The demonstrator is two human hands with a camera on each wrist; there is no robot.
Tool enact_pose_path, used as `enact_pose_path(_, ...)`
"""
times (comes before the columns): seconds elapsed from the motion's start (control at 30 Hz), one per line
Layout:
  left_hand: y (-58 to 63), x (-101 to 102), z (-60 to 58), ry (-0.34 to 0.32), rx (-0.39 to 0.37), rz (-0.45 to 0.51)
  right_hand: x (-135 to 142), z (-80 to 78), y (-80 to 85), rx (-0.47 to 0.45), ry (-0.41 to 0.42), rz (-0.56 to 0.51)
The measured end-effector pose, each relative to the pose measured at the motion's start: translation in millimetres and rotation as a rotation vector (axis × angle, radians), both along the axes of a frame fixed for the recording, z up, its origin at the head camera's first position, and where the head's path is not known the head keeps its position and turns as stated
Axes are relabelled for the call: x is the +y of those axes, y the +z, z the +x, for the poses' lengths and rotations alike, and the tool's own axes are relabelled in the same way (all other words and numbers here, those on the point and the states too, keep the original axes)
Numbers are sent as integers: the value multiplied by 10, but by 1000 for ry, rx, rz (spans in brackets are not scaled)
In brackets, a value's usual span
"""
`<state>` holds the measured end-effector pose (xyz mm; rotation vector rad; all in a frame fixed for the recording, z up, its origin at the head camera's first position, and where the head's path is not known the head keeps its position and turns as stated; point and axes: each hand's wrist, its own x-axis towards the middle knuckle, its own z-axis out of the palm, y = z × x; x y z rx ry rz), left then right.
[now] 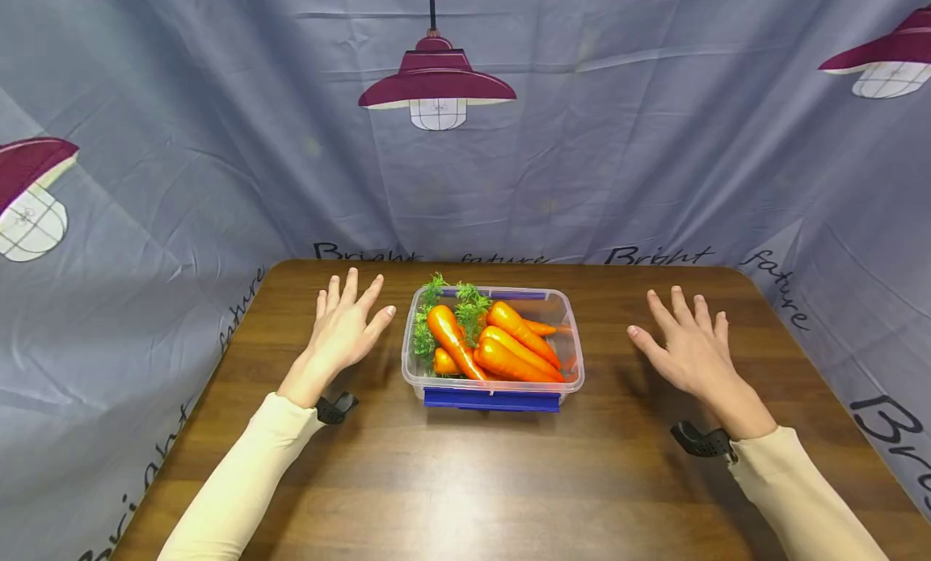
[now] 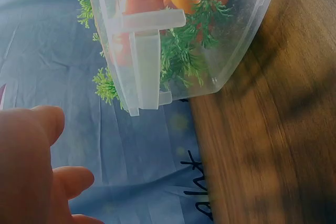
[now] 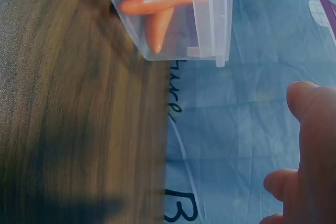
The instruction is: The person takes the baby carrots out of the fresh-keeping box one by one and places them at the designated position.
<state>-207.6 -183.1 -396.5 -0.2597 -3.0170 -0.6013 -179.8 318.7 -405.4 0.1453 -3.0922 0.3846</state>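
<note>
A clear plastic container with a blue front latch stands at the middle of the table, its top uncovered. Inside lie several orange carrots, with green leafy tops toward the left. My left hand is to the left of the container, fingers spread and straight, holding nothing. On the other side, my right hand is spread out the same way, apart from the container. Both wrist views show the container's side walls and transparent clips, with fingertips away from them.
The brown wooden table reaches back to a grey-blue curtain printed with lamps and lettering. Black straps with camera mounts sit on both wrists.
</note>
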Motion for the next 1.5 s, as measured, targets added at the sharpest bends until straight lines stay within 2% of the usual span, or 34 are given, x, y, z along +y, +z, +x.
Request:
enact_pose_path(0.33,-11,45,35,-20,1,4,2,0,-20,14,3,-28)
enact_pose_path(0.5,-15,101,102,-49,-8,62,-9,-4,-13,25,5,-40)
enact_pose_path(0.6,-48,147,144,-72,2,148,-21,-3,-3,31,5,-42)
enact_pose_path(0.73,-140,217,191,-102,-2,315,-41,-10,3,33,9,-43)
enact_pose_path(0.83,-246,271,213,-115,-19,455,-58,-19,2,32,12,-48)
enact_pose_path(1.13,-626,417,250,-78,-49,861,-120,-30,21,16,29,-81)
enact_pose_path(1.3,-737,447,241,-72,8,972,-165,-73,50,12,46,-102)
enact_pose_path(1.5,-817,477,228,-62,40,1004,-198,-96,89,39,60,-119)
